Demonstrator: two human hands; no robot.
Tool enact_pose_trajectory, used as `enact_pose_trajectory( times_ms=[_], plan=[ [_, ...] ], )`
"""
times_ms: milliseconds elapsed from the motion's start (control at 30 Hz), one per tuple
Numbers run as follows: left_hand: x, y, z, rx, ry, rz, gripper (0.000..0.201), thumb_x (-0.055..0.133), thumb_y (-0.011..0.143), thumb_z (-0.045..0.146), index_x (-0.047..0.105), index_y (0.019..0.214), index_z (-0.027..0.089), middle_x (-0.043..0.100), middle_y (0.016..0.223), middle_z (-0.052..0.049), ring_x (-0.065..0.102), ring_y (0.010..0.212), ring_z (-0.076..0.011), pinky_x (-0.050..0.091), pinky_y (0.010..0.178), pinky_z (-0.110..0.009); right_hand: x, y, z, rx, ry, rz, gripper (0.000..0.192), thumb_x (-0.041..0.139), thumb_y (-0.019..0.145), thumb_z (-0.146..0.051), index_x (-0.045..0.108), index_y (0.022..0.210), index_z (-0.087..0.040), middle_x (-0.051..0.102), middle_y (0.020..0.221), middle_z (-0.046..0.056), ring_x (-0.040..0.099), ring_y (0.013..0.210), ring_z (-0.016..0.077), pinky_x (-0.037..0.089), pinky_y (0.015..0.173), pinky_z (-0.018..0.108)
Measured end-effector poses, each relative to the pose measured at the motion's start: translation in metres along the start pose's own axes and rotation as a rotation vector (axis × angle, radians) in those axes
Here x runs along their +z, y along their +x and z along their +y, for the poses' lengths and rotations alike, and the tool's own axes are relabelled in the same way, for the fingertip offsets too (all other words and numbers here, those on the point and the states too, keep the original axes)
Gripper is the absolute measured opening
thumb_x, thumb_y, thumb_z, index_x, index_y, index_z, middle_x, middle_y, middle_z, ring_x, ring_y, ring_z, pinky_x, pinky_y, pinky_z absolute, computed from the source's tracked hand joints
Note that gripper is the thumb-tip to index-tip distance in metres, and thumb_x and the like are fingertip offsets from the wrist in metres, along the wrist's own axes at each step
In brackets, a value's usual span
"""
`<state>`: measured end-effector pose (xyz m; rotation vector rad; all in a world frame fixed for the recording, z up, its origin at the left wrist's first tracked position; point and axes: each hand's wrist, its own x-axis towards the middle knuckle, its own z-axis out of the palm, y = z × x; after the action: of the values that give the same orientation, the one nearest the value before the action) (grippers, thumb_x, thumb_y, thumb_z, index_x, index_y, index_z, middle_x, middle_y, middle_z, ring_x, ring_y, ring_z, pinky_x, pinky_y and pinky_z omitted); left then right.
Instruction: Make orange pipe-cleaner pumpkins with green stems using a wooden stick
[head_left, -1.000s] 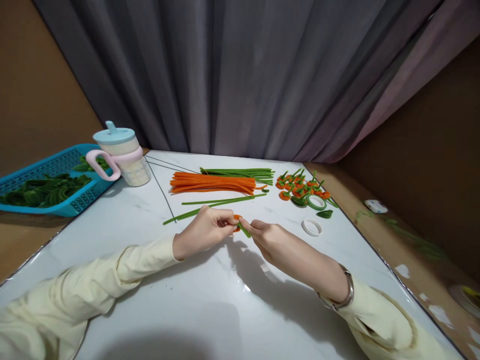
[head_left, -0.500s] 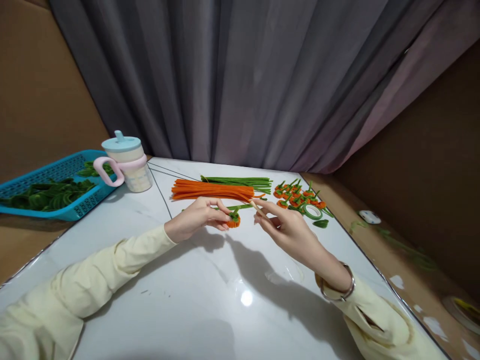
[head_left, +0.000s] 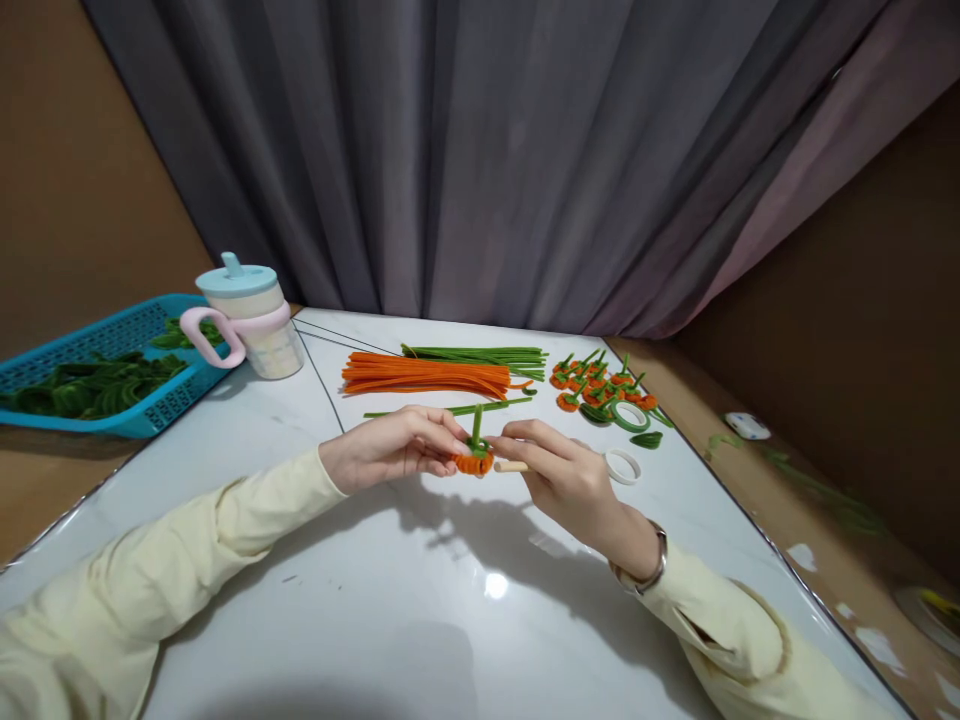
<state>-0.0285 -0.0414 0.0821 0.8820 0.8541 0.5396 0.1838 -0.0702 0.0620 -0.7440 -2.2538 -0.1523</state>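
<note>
Over the middle of the white marble-look tabletop (head_left: 420, 620), the two hands meet around a small orange fuzzy pipe-cleaner coil with a short green stem (head_left: 475, 459) sticking up from it. The left hand (head_left: 390, 450) is closed on the coil, pinching its near side between thumb and fingertips and holding it just above the tabletop. The right hand (head_left: 559, 470) is closed around a thin pale wooden stick (head_left: 510, 466), whose blunt end lies level and just beside the coil; whether it touches I cannot tell.

The coil looks very light and soft, with a wire core that would bend and keep its bend. It should not slip, being fuzzy, but a hard squeeze would likely flatten the winding. Taking it by the orange rim, as the left hand does, seems safest; the stem would twist if pulled.

Beyond the hands lie a bundle of straight orange pipe cleaners (head_left: 427, 374) and, just behind it, a bundle of straight green pipe cleaners (head_left: 480, 354). To the right is a cluster of finished orange coils with green stems (head_left: 596, 384), a green tape roll (head_left: 630, 414) and a white tape roll (head_left: 622, 465). At far left stand a lidded cup with a pink handle (head_left: 244, 318) and a blue plastic basket of green pieces (head_left: 82, 372)
</note>
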Motion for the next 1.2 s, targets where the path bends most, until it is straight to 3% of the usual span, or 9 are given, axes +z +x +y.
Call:
enact_pose_trajectory(
  times_ms=[200,367,467,633,867,1200],
  plan=[
    [0.007,-0.004,0.001,-0.03,-0.018,-0.026,0.018,0.08,0.056,0.013,0.064,0.062,0.016,0.066,0.062,-0.001,0.057,0.048,-0.0074,0.048,0.046,-0.014,-0.012,0.002,0.001,-0.392,-0.209,0.003,0.025,0.038,0.09,-0.001,0.058,0.104,-0.005,0.066,0.089,0.013,0.057,0.059,0.0128,0.042,0.043,0.026],
    [0.01,-0.008,0.0,0.005,0.045,0.004,0.015,0.075,0.059,0.009,0.063,0.066,0.015,0.063,0.054,0.001,0.058,0.044,-0.0079,0.048,0.046,-0.015,-0.016,0.006,-0.001,-0.484,-0.18,-0.052,0.03,0.028,0.09,-0.001,0.056,0.102,-0.003,0.066,0.086,0.017,0.051,0.051,0.0137,0.04,0.039,0.028],
    [0.011,-0.012,-0.001,0.103,0.142,0.011,0.011,0.071,0.064,0.009,0.064,0.069,0.014,0.066,0.056,0.0,0.061,0.048,-0.0095,0.051,0.051,-0.017,-0.014,0.004,-0.003,-0.448,-0.156,0.009,0.026,0.034,0.089,0.0,0.054,0.106,-0.004,0.066,0.085,0.015,0.055,0.055,0.0138,0.041,0.042,0.026],
    [0.018,-0.023,0.0,0.245,0.265,0.024,0.008,0.071,0.069,0.012,0.063,0.067,0.013,0.069,0.061,-0.001,0.063,0.052,-0.0106,0.053,0.053,-0.019,-0.01,-0.001,-0.009,-0.242,-0.117,0.064,0.029,0.038,0.086,0.003,0.057,0.103,-0.011,0.068,0.089,0.01,0.062,0.068,0.0107,0.041,0.047,0.022],
    [0.028,-0.032,-0.001,0.329,0.281,0.068,0.011,0.071,0.07,0.011,0.062,0.063,0.011,0.07,0.065,-0.003,0.062,0.052,-0.009,0.054,0.054,-0.019,-0.005,-0.001,-0.008,-0.217,-0.048,0.162,0.039,0.04,0.078,0.009,0.06,0.105,-0.012,0.068,0.089,0.007,0.063,0.072,0.0091,0.039,0.048,0.021],
    [0.03,-0.032,-0.002,0.354,0.286,0.067,0.014,0.071,0.071,0.014,0.06,0.064,0.01,0.071,0.068,-0.006,0.063,0.055,-0.0103,0.054,0.055,-0.02,-0.019,0.007,0.002,-0.141,0.28,-0.003,0.04,0.038,0.078,0.006,0.062,0.105,-0.012,0.063,0.089,0.009,0.061,0.076,0.0129,0.048,0.056,0.022]
  ],
)
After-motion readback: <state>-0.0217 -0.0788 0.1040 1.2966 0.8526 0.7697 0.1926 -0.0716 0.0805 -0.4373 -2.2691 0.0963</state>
